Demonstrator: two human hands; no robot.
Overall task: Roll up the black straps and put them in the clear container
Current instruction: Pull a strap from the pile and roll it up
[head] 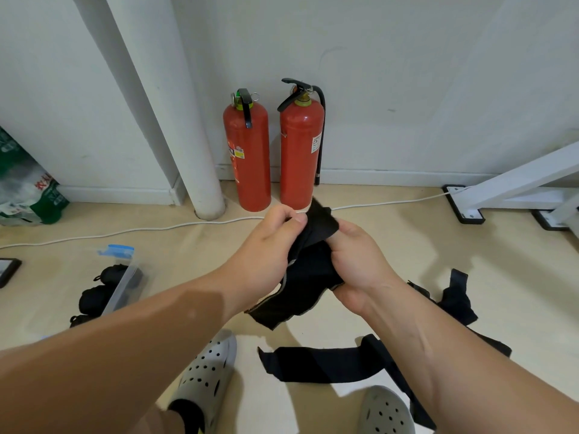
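Observation:
A black strap [308, 270] is held up in the middle of the view between both hands. My left hand [266, 245] pinches its upper end with thumb and fingers. My right hand [357, 261] grips the strap from the right side, fingers curled round it. The strap's loose end hangs down below the hands. More black straps [322, 364] lie on the floor beneath my right arm and further right [457, 302]. The clear container [120, 289] with a blue clip lies on the floor at the left, with several rolled black straps [94, 297] in and beside it.
Two red fire extinguishers [272, 155] stand against the wall behind a white pipe [200, 170]. A white cable [156, 228] crosses the floor. A white table frame foot [466, 208] is at the right, a green package [28, 189] at the left. My feet in grey clogs [206, 371] are below.

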